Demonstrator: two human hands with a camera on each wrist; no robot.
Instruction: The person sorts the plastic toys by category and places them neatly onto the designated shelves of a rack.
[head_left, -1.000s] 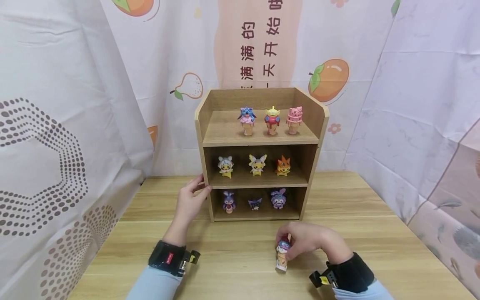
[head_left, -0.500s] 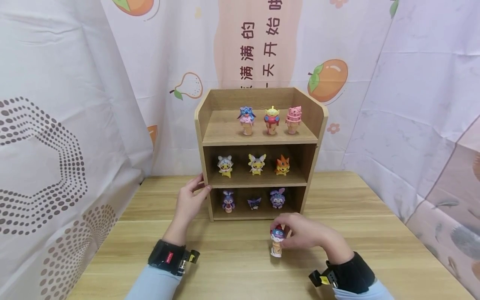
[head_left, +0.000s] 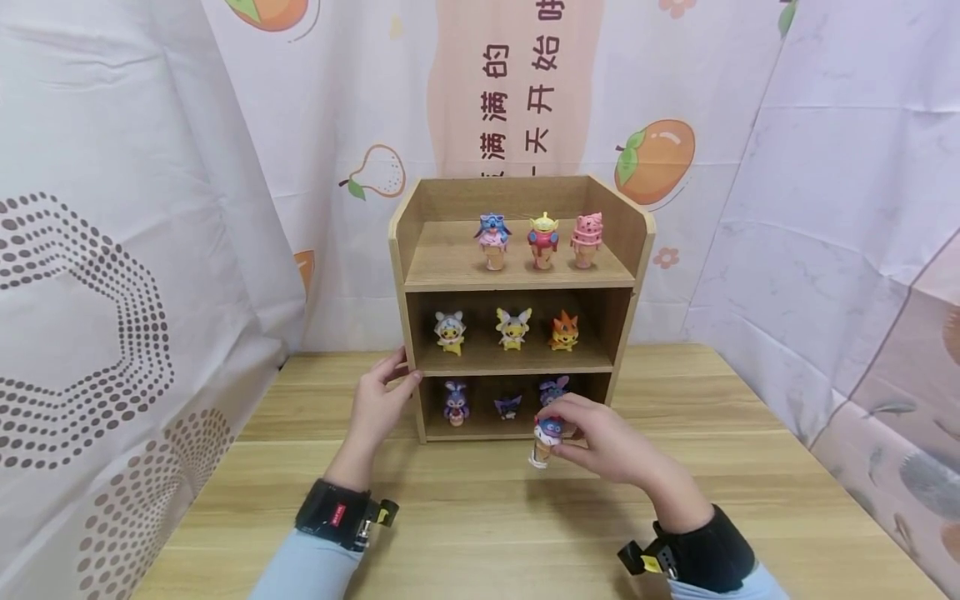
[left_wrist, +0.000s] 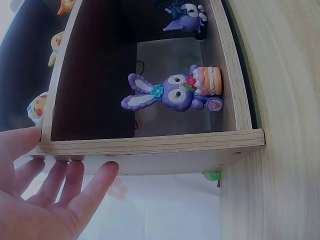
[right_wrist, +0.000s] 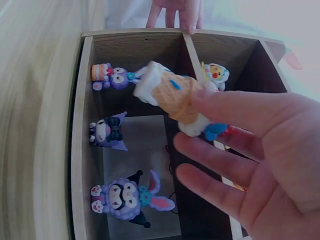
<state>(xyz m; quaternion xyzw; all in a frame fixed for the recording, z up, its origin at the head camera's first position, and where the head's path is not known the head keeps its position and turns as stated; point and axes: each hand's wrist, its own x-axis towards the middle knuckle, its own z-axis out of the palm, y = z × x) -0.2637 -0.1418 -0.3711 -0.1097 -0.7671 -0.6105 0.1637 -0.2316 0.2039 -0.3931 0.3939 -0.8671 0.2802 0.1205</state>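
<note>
My right hand (head_left: 611, 442) pinches an ice-cream-cone figurine (head_left: 547, 432) with a blue head, between thumb and fingers, in front of the lowest tier of a small wooden shelf (head_left: 517, 288). Its waffle cone (right_wrist: 175, 97) points tilted toward the shelf's left side in the right wrist view. My left hand (head_left: 382, 402) rests on the shelf's left side panel, fairly straight fingers against the outside and thumb at the front edge. On the bottom tier stand a purple rabbit figurine (left_wrist: 177, 93) holding a cake, a small purple-and-black figurine (right_wrist: 107, 131), and a fluffy purple long-eared figurine (right_wrist: 122, 198), partly covered in the head view.
Three cone figurines, blue (head_left: 493, 242), green-headed (head_left: 543, 242) and pink (head_left: 587, 240), stand on top. The middle tier bears two yellow figurines in pale hoods (head_left: 450, 332) and an orange one (head_left: 564, 331). The wooden table (head_left: 465, 533) meets a printed curtain (head_left: 352, 275) behind.
My right hand has lifted the cone figurine off the table and carried it forward and slightly left, up to the bottom tier's front. My left hand has stayed on the side panel.
</note>
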